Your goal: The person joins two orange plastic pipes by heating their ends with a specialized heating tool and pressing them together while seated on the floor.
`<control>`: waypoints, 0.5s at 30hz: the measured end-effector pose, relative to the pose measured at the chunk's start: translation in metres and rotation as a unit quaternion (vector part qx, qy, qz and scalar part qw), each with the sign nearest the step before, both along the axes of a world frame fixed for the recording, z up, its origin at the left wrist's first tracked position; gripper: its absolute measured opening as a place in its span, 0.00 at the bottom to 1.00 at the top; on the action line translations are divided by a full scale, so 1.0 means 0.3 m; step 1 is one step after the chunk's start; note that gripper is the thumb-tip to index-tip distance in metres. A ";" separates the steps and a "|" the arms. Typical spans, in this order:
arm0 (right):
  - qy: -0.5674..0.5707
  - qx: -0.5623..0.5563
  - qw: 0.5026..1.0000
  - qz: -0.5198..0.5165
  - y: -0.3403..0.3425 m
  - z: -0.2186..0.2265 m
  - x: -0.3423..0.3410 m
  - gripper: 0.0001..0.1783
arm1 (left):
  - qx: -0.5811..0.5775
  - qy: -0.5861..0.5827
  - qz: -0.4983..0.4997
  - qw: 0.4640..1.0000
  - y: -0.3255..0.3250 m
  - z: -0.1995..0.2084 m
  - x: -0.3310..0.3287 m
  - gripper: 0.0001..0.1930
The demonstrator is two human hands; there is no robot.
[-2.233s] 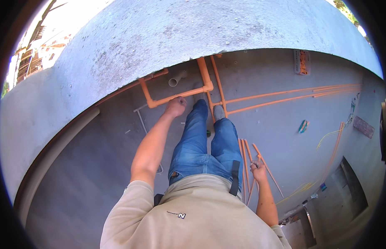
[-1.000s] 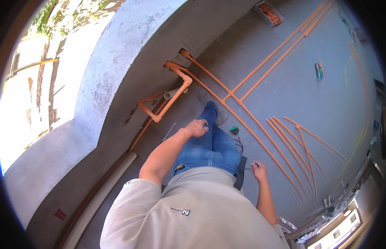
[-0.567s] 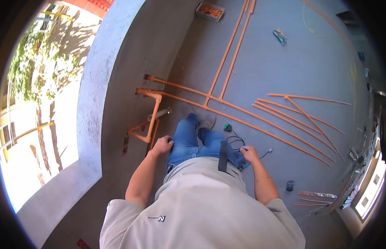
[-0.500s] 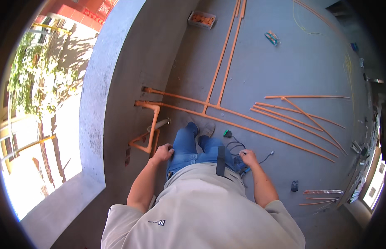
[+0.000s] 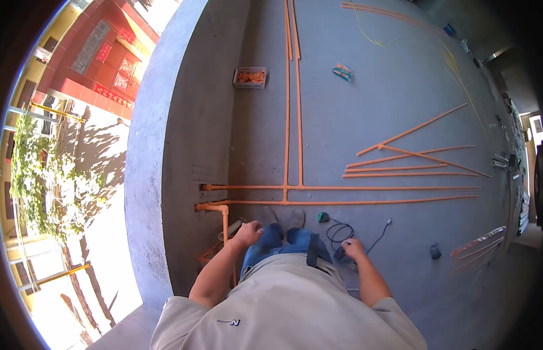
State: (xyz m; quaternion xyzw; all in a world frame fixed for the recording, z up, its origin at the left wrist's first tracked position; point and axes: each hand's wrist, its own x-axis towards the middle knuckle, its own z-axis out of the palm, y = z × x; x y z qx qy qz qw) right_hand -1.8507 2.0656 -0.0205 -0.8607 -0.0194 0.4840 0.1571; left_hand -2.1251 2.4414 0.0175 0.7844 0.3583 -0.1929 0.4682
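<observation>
From shoes (image 5: pixel 296 219), find joined pipes (image 5: pixel 371 188) just ahead at 12, w/ tees (image 5: pixel 285 202) in, plus elbow pipe (image 5: pixel 225 220) at 9. Judge as part done, prob. not complete: have loose pipes (image 5: pixel 400 174) lying unattached at 2. Hold L hand (image 5: pixel 248 233) nr elbow pipe, R hand (image 5: pixel 353 248) nr cable (image 5: pixel 341 224), w/ fingers curled on both; can't tell if gripping anything. Also spot box of orange bits (image 5: pixel 249 86) at 11, packet (image 5: pixel 343 72) btwn 12 and 1. Could poss. snag on cable, loosely coiled at 3.
</observation>
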 end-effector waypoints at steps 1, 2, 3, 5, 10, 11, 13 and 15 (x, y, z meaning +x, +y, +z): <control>-0.048 0.040 0.997 0.042 -0.005 0.000 -0.018 0.11 | -0.005 0.003 -0.004 1.000 0.026 -0.009 -0.011 0.19; -0.084 0.058 0.992 0.078 -0.013 0.000 -0.044 0.10 | 0.012 0.005 0.001 1.000 0.054 -0.020 -0.026 0.19; -0.083 0.083 0.989 0.087 -0.018 -0.007 -0.060 0.10 | 0.023 0.014 0.002 1.000 0.074 -0.033 -0.050 0.19; -0.061 0.086 0.992 0.070 -0.029 -0.022 -0.095 0.11 | 0.026 -0.003 -0.010 1.000 0.119 -0.066 -0.109 0.20; -0.051 0.026 0.998 0.022 -0.047 -0.014 -0.194 0.12 | 0.004 0.084 0.013 0.996 0.165 -0.105 -0.254 0.19; -0.075 0.029 0.996 0.026 -0.050 -0.002 -0.214 0.12 | 0.000 0.084 0.009 0.996 0.173 -0.108 -0.272 0.19; -0.057 0.018 0.998 0.032 -0.051 0.019 -0.249 0.12 | -0.059 0.134 0.021 0.989 0.184 -0.109 -0.297 0.19; -0.049 -0.001 0.999 0.017 -0.050 0.037 -0.275 0.12 | -0.066 0.132 0.021 0.989 0.188 -0.110 -0.302 0.19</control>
